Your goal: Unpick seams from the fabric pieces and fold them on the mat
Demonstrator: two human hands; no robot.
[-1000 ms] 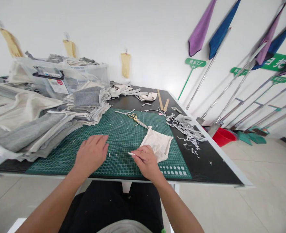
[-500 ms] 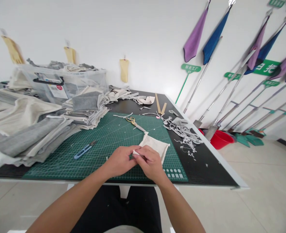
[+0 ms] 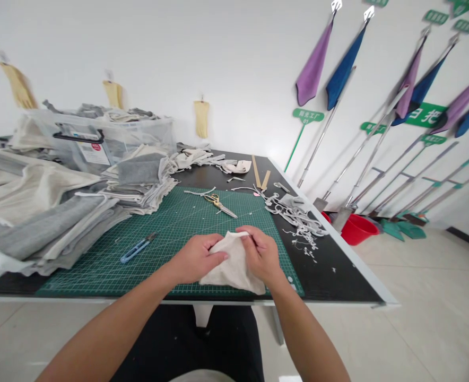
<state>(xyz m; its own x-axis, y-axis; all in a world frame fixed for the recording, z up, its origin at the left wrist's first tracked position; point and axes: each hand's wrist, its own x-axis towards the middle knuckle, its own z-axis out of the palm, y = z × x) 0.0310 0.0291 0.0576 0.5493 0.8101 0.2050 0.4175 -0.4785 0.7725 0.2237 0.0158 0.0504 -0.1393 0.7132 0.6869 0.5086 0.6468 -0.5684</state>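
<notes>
A small cream cloth piece hangs between my two hands, low over the front of the green cutting mat. My left hand pinches its left side between thumb and fingers. On the upper right edge, my right hand grips the fabric, thumb in front. Beyond the cloth lie scissors with gold handles, their blades pointing right. A blue utility knife rests on the mat to the left of my left hand.
Stacked grey and cream cloths cover the table's left side, beside a clear plastic box full of fabric. Grey scraps and threads lie along the right edge. Two wooden strips lie farther back. A red bucket stands on the floor.
My hands, close together at one corner before, have moved apart. The cloth has been turned and drawn nearer, and now spreads between them. The view has shifted slightly.
</notes>
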